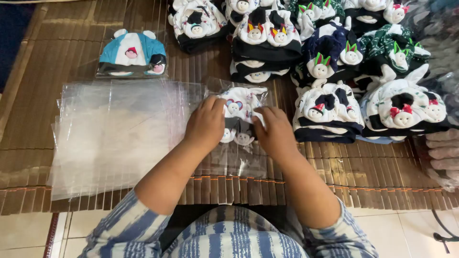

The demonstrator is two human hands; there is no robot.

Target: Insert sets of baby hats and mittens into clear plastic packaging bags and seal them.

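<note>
A clear plastic bag lies on the bamboo mat in front of me, with a white baby hat decorated with small animal faces inside it. My left hand presses on the left side of the bagged hat. My right hand rests on its right side, fingers curled over the plastic. Both hands grip the bag with the hat in it. Striped blue and white sleeves cover my upper arms.
A stack of empty clear bags lies to the left. A bagged blue and white hat sits at the back left. Piles of unbagged hats fill the back and right. The brown bamboo mat ends at white floor tiles.
</note>
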